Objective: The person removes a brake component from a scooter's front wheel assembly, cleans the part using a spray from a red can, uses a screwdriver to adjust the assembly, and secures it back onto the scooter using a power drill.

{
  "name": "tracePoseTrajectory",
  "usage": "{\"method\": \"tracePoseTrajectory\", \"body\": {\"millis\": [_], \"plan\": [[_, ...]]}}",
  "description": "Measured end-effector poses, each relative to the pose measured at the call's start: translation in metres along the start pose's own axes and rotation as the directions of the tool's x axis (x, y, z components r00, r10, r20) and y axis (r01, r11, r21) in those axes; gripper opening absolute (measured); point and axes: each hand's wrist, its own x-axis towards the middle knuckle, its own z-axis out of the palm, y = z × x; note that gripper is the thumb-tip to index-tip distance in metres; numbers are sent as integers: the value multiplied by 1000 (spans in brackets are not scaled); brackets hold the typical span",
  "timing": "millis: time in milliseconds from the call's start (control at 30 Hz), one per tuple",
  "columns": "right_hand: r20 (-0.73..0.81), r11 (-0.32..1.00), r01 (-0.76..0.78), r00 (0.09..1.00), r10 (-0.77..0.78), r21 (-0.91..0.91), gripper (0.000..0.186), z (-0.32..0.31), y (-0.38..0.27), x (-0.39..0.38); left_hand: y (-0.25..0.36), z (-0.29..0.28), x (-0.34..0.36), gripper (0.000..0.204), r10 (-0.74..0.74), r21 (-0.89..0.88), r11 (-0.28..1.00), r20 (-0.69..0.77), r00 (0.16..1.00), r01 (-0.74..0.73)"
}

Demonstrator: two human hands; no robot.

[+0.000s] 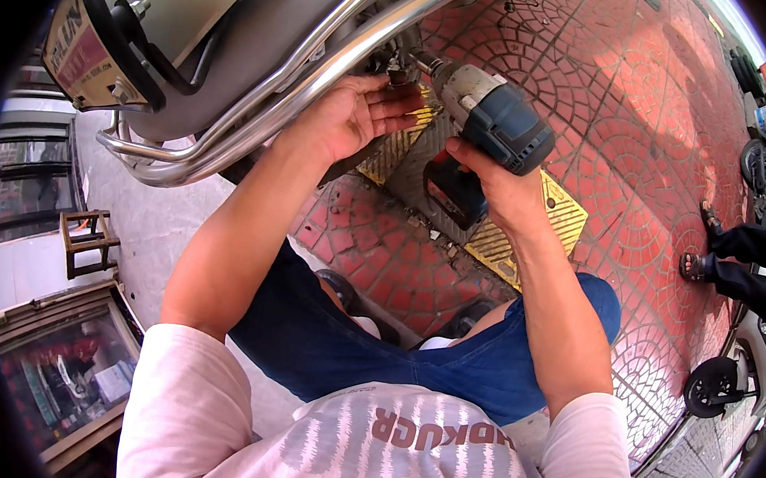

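Note:
My right hand (506, 190) grips the handle of a cordless impact wrench (498, 118) with a dark blue-grey body and a red and black battery. Its nose points up and left at a metal part (401, 65) on the underside of a scooter (272, 49); whether it touches a fastener is hard to make out. Just below that part, my left hand (365, 113) is turned palm up with its fingers stretched toward the right. Nothing shows in the palm. Chrome guard bars (315, 65) run along the scooter above my left wrist.
A yellow and black ramp (567, 212) lies on red patterned paving under the wrench. A person's legs (745, 264) and a parked scooter (737, 384) are at the right. A wooden stool (88, 245) and a glass-topped case (67, 368) stand left.

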Motion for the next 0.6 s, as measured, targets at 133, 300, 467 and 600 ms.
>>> {"method": "tracePoseTrajectory", "body": {"millis": [133,300,467,600], "plan": [[28,997,-18,999,20,-71,33,-2,8,-1,9,7,-4,22,9,-38,999,20,1000,-9],[58,982,-28,998,39,-185,36,-2,16,-1,7,8,-3,21,18,-28,999,-85,996,-21],[51,976,-17,998,29,-218,38,-1,22,-1,-9,10,-4,19,19,-95,995,-164,986,-35],[97,927,121,991,-92,-356,36,2,29,-3,-39,2,7,17,9,-293,953,-244,970,-82]]}}
